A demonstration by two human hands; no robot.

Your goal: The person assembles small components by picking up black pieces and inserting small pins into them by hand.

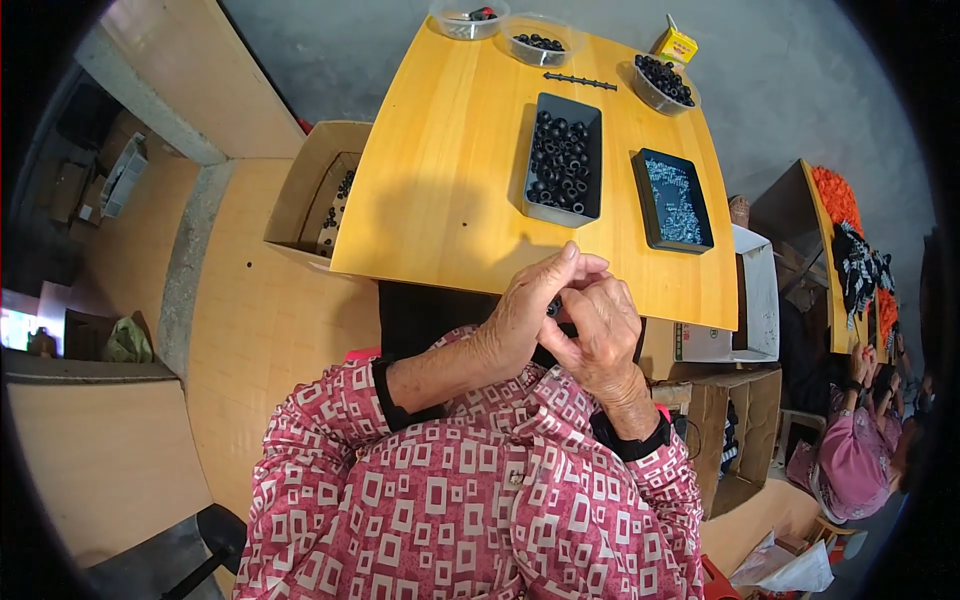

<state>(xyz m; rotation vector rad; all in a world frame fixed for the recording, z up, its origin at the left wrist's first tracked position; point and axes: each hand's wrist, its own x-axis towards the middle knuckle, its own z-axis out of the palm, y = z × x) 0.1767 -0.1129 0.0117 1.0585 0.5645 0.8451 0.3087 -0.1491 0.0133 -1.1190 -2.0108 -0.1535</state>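
Just in front of the table's near edge, my two hands are brought together. My left hand [530, 305] is closed, fingers bent over a small black round part [554, 307], only a bit of which shows between the hands. Thumb and fingers pinched, my right hand [603, 325] presses up to that part; what its fingertips grip is hidden. Beyond the hands stands a dark rectangular bin [533, 203] full of black round hollow parts [565, 160]. To its right is a black tray [652, 225] of small silvery pieces [675, 200].
Clear bowls [570, 50] with black parts and a yellow box [677, 46] stand along the table's [430, 150] far side, near a black knobbed rod [580, 81]. Cardboard boxes [290, 205] flank the table. At far right, another person [855, 450] sits at a second table.
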